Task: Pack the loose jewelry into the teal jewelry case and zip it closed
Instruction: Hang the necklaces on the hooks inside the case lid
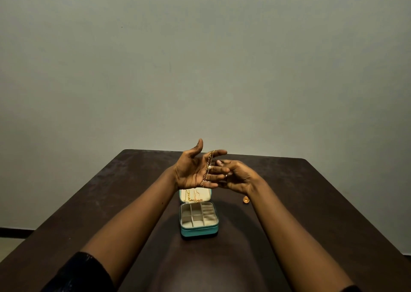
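The teal jewelry case [199, 231] lies open in the middle of the dark table, its cream compartments bare. Its raised lid [206, 194] has gold chains hanging inside. Above the lid my left hand [193, 171] is held palm up with fingers spread. A gold chain with a small pearl [209, 167] hangs draped over its index finger and across the other fingers. My right hand [239, 178] is curled beside those fingertips, touching them; I cannot see whether it pinches the chain. A small gold piece [246, 199] lies on the table below my right wrist.
The dark brown table [111, 202] ends at a far edge just behind my hands, with a plain grey wall [200, 69] beyond it. Both my forearms reach in from the bottom corners on either side of the case.
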